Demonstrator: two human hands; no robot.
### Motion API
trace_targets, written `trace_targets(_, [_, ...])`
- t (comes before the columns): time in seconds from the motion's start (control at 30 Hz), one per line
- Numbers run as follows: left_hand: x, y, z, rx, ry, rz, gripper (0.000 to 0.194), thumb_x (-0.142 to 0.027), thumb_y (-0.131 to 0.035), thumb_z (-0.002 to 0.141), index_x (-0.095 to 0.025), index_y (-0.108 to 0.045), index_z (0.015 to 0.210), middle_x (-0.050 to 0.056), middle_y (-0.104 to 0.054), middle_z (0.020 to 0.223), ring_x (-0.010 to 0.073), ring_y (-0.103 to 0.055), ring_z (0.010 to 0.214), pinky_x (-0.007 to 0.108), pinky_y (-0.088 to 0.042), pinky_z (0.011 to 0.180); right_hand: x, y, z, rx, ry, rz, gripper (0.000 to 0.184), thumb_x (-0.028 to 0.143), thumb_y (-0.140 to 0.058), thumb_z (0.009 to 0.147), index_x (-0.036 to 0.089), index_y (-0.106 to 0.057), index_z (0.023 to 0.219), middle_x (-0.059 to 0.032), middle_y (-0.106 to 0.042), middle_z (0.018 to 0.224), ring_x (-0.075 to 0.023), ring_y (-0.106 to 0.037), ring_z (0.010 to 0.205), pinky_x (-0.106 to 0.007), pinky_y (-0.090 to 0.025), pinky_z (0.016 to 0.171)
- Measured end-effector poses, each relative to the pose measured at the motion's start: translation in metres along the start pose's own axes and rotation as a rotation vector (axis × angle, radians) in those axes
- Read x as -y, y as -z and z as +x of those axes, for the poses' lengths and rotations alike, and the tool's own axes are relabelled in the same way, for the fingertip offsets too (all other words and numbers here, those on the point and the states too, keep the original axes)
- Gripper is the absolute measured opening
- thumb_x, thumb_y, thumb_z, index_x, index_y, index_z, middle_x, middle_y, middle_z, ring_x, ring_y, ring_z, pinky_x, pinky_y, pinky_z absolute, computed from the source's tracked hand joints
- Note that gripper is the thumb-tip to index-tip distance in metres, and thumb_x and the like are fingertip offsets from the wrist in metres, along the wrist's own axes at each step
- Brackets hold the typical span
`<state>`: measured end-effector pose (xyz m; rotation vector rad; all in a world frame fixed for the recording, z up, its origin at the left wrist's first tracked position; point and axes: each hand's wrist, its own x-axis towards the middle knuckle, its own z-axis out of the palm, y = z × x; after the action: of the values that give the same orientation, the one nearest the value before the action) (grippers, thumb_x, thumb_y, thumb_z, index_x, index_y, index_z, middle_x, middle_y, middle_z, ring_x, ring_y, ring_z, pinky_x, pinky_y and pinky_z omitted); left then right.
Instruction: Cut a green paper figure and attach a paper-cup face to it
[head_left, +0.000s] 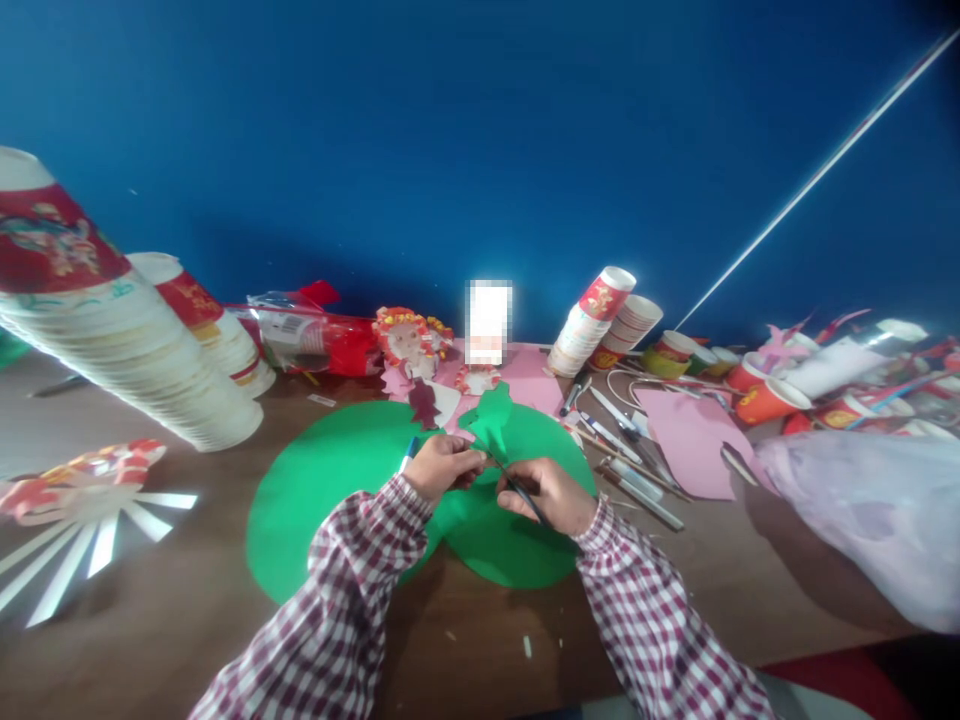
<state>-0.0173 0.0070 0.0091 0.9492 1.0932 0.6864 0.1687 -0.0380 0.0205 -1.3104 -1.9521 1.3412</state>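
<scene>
The right grip (561, 492) clamps a slim dark tool (532, 505) slanting up-left toward the left grip (440, 466), pinched together, contents unclear.

Slim dark tool (529, 498), aslant, near jagged green paper cutout (494, 410)

Two checked sleeves (322, 610) are showing.
Dark red and white squares are covering the cloth, and the cuffs (406, 502) are bunching in little folds.
</scene>
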Motion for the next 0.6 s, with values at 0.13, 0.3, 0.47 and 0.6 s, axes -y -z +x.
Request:
trace_targets(0.13, [0.0001, 0.0004, -0.0001, 0.0, 0.0, 0.011, 0.019, -0.022, -0.068, 0.063, -0.012, -0.056, 0.052, -0.001, -0.053, 0.043, 0.0064, -0.045, 0.035, 0.018, -0.032, 0.036, 0.0, -0.0002, -0.0003, 0.006, -0.012, 0.028, 0.036, 0.051, -0.063, 0.075, 0.015, -0.062, 0.078, 0.0047, -0.04, 0.052, -0.0085, -0.033, 0.047, -0.02, -0.021, 0.043])
trace_targets(0.3, [0.0006, 0.0012, 0.0, 0.003, -0.001, 0.02, 0.02, -0.023, -0.068, 0.063, -0.013, -0.055, 0.052, -0.002, -0.052, 0.043, 0.0063, -0.046, 0.036, 0.018, -0.033, 0.037, -0.0003, 0.0, 0.0002, -0.008, -0.001, 0.023, 0.034, 0.048, -0.065, 0.075, 0.015, -0.063, 0.076, 0.0049, -0.038, 0.051, -0.0083, -0.032, 0.047, -0.021, -0.021, 0.043])
trace_targets(0.47, [-0.0007, 0.0014, 0.0002, 0.007, 0.013, 0.032, 0.02, -0.023, -0.069, 0.062, -0.013, -0.055, 0.052, -0.001, -0.053, 0.044, 0.0063, -0.046, 0.036, 0.018, -0.035, 0.038, -0.0005, -0.0006, 0.0005, 0.018, -0.028, 0.057, 0.033, 0.047, -0.066, 0.074, 0.014, -0.062, 0.08, 0.0056, -0.038, 0.051, -0.0076, -0.032, 0.046, -0.02, -0.021, 0.042])
trace_targets(0.6, [-0.0021, 0.0012, -0.0009, 0.021, 0.03, 0.042, 0.02, -0.022, -0.068, 0.062, -0.013, -0.056, 0.05, -0.001, -0.053, 0.043, 0.0063, -0.045, 0.036, 0.018, -0.035, 0.037, -0.0029, -0.0023, 0.0009, 0.034, -0.033, 0.081, 0.033, 0.045, -0.067, 0.073, 0.014, -0.062, 0.082, 0.0056, -0.039, 0.052, -0.0074, -0.032, 0.047, -0.019, -0.022, 0.043])
